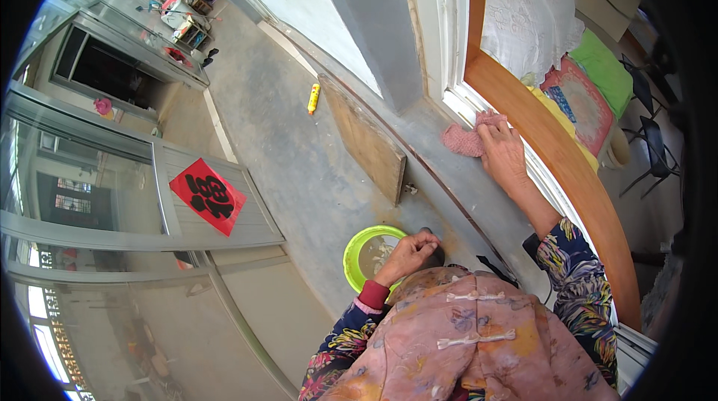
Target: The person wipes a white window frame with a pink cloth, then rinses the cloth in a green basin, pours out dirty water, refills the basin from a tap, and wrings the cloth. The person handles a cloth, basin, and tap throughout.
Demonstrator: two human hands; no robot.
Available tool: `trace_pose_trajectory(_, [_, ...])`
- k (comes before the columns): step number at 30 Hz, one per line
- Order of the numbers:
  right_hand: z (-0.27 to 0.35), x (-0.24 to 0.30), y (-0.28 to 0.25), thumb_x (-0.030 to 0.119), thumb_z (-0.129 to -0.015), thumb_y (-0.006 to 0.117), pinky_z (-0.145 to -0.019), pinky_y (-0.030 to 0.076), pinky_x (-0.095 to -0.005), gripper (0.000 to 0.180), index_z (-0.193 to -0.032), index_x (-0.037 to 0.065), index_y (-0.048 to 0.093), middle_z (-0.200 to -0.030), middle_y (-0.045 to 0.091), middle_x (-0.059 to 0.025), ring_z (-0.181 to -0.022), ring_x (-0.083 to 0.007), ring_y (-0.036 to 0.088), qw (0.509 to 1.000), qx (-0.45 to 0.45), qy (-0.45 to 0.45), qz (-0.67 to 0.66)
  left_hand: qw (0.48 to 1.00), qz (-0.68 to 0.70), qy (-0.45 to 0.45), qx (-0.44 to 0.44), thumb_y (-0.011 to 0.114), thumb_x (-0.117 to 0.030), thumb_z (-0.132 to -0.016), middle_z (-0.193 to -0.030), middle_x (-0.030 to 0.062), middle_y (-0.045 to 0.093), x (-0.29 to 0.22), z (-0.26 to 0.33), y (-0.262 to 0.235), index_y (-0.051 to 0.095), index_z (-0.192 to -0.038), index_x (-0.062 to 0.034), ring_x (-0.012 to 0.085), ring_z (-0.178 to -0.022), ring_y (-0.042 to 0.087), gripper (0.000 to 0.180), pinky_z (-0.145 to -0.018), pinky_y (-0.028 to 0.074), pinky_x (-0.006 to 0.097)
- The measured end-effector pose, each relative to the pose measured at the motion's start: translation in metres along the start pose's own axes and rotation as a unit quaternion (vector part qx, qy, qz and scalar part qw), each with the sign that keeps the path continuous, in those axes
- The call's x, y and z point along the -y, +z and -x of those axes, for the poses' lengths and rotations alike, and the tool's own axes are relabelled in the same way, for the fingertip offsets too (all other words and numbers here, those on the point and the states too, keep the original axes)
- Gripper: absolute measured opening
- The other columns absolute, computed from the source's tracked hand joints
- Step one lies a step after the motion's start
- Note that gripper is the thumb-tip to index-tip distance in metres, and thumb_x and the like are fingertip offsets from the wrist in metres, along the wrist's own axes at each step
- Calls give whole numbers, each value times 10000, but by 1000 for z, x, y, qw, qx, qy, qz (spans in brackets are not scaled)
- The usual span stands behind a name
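My right hand [502,148] presses a crumpled pink cloth [465,139] onto the white window track [467,108]. Its fingers are wrapped over the cloth, and part of the cloth bulges out to the left. Lower down, my left hand [407,257] rests with curled fingers in front of my body, above a dark shoe [434,248]. Whether it holds anything is hidden. Just left of that hand a bright green basin [350,255] stands on the floor, with cloudy water and something pale inside.
A wooden board [366,139] leans by the grey ledge, with a yellow bottle [313,99] beyond it. At left stand glass doors bearing a red paper diamond [208,197]. Through the window, past its wooden sill [553,143], are a green cushion [602,68] and a black chair [654,150].
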State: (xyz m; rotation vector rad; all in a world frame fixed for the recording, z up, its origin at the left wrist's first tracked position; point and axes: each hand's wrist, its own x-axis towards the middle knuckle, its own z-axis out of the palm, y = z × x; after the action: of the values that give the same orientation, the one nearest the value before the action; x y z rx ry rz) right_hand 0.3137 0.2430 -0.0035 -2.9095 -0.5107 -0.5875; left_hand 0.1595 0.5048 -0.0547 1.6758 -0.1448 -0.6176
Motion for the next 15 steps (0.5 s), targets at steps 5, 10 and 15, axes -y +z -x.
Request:
trace_pose_trajectory(5, [90, -26, -44, 101, -694, 735, -834, 476, -440, 403, -1064, 101, 576, -988, 653, -87, -1039, -306, 576, 999, 35, 22, -5, 999, -34, 9, 15, 584, -192, -961, -647, -30, 558, 0, 20, 47, 676, -1076, -47, 39, -577, 482, 206, -537, 407, 244])
trace_pose_trajectory(10, [211, -53, -106, 144, -714, 741, -871, 482, -416, 446, -1126, 63, 589, -1045, 654, -113, -1101, -305, 576, 995, 31, 97, 8, 995, -50, -33, 82, 581, -192, -979, -676, -49, 552, 6, 40, 105, 674, -1090, -62, 34, -590, 479, 195, -538, 399, 220])
trace_pose_trajectory(15, [352, -76, -168, 170, -744, 724, -882, 478, -411, 403, -1098, 17, 608, -1047, 666, -126, -1074, -285, 590, 974, 1, 224, 42, 982, -74, -53, 167, 577, -160, -988, -690, -68, 529, 16, 47, 163, 664, -1101, -70, 24, -588, 460, 169, -521, 373, 205])
